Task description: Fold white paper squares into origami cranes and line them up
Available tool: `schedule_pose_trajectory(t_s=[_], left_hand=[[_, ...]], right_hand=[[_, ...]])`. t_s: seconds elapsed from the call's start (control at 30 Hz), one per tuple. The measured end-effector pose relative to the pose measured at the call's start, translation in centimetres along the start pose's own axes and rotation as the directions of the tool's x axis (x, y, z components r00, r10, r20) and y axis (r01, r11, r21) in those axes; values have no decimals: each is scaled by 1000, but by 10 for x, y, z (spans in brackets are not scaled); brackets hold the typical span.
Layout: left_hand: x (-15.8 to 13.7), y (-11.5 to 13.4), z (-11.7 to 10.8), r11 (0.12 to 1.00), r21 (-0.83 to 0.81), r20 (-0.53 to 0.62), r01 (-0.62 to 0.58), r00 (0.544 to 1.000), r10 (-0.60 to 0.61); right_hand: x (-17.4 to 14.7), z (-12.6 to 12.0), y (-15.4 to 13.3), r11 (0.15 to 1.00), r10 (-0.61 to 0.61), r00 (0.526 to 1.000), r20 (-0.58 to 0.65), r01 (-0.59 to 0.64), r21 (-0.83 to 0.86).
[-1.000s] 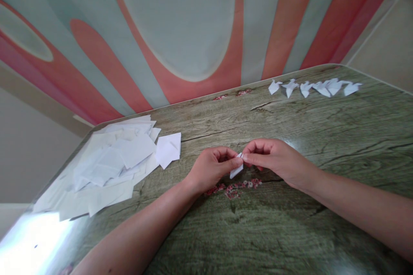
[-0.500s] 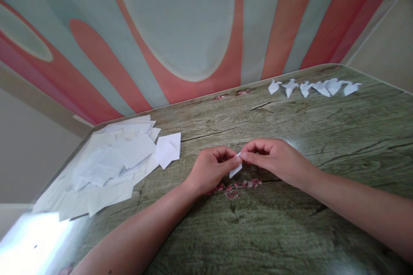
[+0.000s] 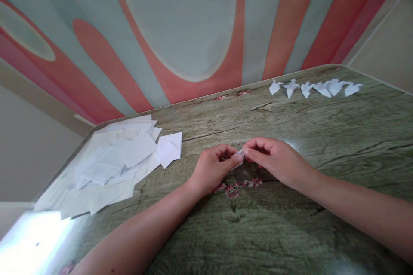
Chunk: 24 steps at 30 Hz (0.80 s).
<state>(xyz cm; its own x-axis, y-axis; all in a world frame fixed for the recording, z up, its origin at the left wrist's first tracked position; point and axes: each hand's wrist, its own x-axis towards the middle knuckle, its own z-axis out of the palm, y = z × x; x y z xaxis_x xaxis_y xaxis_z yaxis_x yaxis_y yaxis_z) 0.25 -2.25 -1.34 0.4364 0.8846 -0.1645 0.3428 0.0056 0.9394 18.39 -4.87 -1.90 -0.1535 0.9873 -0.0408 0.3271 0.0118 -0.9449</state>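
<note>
Between my two hands, just above the wooden table (image 3: 206, 232), is a small folded piece of white paper (image 3: 239, 153). My left hand (image 3: 214, 166) pinches it between thumb and fingers from the left. With thumb and forefinger, my right hand (image 3: 274, 157) grips its upper right tip. Most of the paper is covered by the fingers, so its full shape is hidden. A printed floral patch (image 3: 240, 188) on the table shows just below the hands.
At the left lies a spread pile of white paper sheets (image 3: 138, 148), with small folded squares (image 3: 169, 149) at its right edge. Several folded paper birds (image 3: 291, 89) stand in a row at the far right. Behind the table rises a patterned wall (image 3: 206, 68).
My right hand has shifted slightly up and right, pulling at the paper's tip. The paper has turned, and less of it shows below my left thumb.
</note>
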Motion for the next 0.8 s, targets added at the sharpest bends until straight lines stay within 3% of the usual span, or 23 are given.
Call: schedule_pose_trajectory(t_s=[0.17,0.43,0.63,0.8], left_hand=[[0,-3,1,1000,5,-32,-3,999,3],[-2,-1,5,992,126,-34,-17,999,22],[-4,1,3,991,136,-77,-16,997,27],[-5,2,3,989,144,-56,-38,997,46]], right_hand=[[1,0,1,1000,-18,1000,14,17,10],[-1,-5,-10,978,-101,993,-63,88,-189],[0,-5,-7,986,-53,999,-13,50,-162],[-3,-3,-9,972,-108,994,-23,100,-215]])
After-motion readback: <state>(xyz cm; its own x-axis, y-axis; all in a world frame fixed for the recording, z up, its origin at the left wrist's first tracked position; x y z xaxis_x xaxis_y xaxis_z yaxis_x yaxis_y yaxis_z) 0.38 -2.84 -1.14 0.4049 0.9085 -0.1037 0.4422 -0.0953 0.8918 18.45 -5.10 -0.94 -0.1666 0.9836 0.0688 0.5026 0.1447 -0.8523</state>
